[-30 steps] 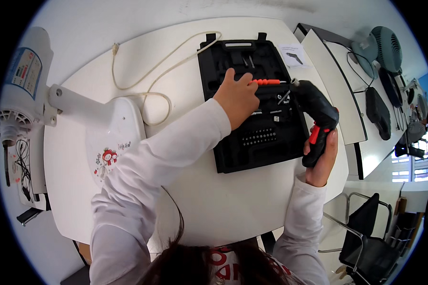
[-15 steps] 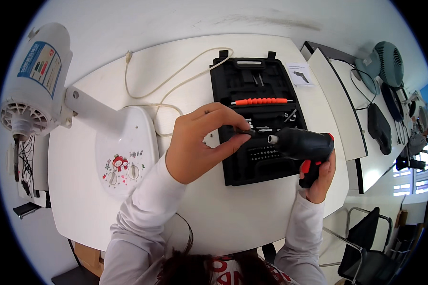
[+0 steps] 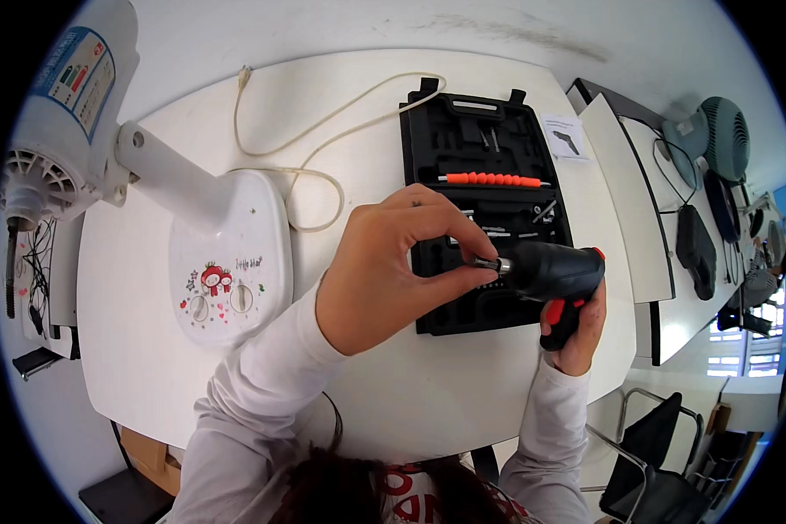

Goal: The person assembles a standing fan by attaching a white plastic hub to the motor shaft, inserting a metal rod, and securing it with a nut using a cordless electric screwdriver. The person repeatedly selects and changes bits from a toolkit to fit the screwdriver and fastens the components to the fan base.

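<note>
Two hands are working over the open black case [image 3: 463,166] on the white table [image 3: 148,349]. I am holding the black drill [image 3: 555,271] in my right hand [image 3: 576,327], the grip closed around its red-trimmed handle, with the drill body lying level just above the lower half of the case and its nose pointing to my left. My left hand [image 3: 380,279] is reaching in from the lower left, its thumb and fingers pinching shut on the small metal bit [image 3: 487,263] at the nose of the drill. I cannot tell how far the bit is sitting in the chuck.

An orange flexible shaft [image 3: 491,180] is lying across the middle of the case, above my left hand, with a few loose bits resting in the slots just below it. A small leaflet [image 3: 564,137] is lying on the table just beside the case's upper right corner.

To my left, a white fan [image 3: 70,87] is lying tipped over, its base [image 3: 227,253] flat on the table near my left wrist, and its cord [image 3: 323,131] is looping across the table up to the case's edge.
</note>
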`<state>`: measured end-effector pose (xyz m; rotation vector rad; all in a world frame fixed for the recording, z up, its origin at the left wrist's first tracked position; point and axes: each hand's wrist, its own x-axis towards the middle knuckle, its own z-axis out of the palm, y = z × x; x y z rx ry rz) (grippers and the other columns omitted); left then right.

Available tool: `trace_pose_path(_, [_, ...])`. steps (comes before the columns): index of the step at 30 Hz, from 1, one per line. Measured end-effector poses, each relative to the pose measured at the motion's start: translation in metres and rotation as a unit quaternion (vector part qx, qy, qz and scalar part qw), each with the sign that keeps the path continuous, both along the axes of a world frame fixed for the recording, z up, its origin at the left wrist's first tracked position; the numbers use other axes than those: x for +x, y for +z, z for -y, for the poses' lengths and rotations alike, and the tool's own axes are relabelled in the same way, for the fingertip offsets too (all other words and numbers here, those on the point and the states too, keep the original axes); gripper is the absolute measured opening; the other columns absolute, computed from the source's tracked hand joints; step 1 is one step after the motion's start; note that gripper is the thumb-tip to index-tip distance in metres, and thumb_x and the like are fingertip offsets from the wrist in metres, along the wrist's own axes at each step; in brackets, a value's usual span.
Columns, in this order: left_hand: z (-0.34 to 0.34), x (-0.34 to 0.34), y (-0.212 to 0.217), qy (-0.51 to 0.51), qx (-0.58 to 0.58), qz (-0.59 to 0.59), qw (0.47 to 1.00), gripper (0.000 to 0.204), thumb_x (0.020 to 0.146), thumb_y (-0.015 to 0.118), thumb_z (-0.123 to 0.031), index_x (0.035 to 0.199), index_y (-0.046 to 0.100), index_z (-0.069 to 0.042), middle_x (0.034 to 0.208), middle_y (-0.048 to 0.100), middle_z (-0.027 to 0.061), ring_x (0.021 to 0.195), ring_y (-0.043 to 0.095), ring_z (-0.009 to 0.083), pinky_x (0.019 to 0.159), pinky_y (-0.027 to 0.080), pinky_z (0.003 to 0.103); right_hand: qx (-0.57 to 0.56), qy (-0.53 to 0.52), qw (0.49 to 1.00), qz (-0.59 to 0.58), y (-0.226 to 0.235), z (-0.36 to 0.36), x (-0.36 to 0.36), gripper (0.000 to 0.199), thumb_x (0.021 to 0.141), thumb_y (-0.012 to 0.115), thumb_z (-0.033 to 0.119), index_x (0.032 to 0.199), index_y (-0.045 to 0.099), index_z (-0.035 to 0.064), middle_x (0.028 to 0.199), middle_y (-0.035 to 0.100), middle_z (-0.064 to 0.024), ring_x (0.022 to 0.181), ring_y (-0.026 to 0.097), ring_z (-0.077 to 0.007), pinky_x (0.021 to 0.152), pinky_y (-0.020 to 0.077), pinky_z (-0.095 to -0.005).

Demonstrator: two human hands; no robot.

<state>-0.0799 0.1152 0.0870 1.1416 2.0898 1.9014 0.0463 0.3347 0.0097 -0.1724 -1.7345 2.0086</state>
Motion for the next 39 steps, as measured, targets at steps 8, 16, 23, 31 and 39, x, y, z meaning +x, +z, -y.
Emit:
trace_pose_path(8, [0.0,0.0,-0.001,-0.001,0.032,0.009,0.999,0.022,0.057,0.081,0.006,0.072,0.069,-0.006,0.072,0.065,-0.0002,0.084,0.057,0.0156,0.075,0.046,0.028,-0.03,0.034,0.999,0.011,-0.002,0.001,0.002,0.074,0.086,0.052,0.057,0.13,0.034,-0.0006,0.083,0.06,-0.0088,0.047,0.049,-0.0112,0.041,0.0415,-0.0223])
trace_pose_path(16, [0.003,0.003,0.002,-0.013,0.027,0.067,0.997,0.022,0.057,0.081,0.007,0.071,0.069,-0.006,0.072,0.066,-0.0002,0.091,0.06,0.0184,0.075,0.047,0.029,0.008,0.012,1.0,-0.015,-0.002,0.002,0.001,0.073,0.085,0.053,0.057,0.125,0.035,-0.0006,0.087,0.059,-0.0092,0.046,0.05,-0.0108,0.041,0.0418,-0.0223])
trace_pose_path(23, [0.001,0.0,0.003,0.001,0.007,-0.083,0.997,0.021,0.057,0.082,0.003,0.07,0.069,-0.006,0.071,0.066,0.0009,0.093,0.061,0.0199,0.078,0.047,0.033,0.034,-0.014,0.999,-0.007,-0.005,0.008,0.003,0.074,0.087,0.047,0.061,0.129,0.034,0.001,0.089,0.061,-0.0113,0.043,0.048,-0.0104,0.037,0.0373,-0.0193])
trace_pose_path(31, [-0.003,0.007,0.004,0.012,0.016,-0.005,1.0,0.028,0.064,0.079,0.0,0.089,0.069,-0.006,0.083,0.068,0.0047,0.093,0.061,0.019,0.086,0.045,0.032,-0.027,-0.005,1.0,0.001,-0.001,0.004,-0.002,0.071,0.088,0.047,0.058,0.127,0.037,0.0006,0.081,0.06,-0.0095,0.044,0.048,-0.011,0.038,0.0381,-0.021])
trace_pose_path(39, [-0.002,0.001,-0.005,0.007,0.024,-0.008,1.0,0.02,0.066,0.076,0.004,0.082,0.07,-0.005,0.084,0.069,0.0026,0.092,0.06,0.019,0.082,0.046,0.031,-0.02,-0.008,1.0,0.0,0.0,0.004,0.002,0.07,0.085,0.053,0.057,0.124,0.038,0.0011,0.082,0.059,-0.0092,0.047,0.05,-0.0116,0.041,0.0408,-0.0218])
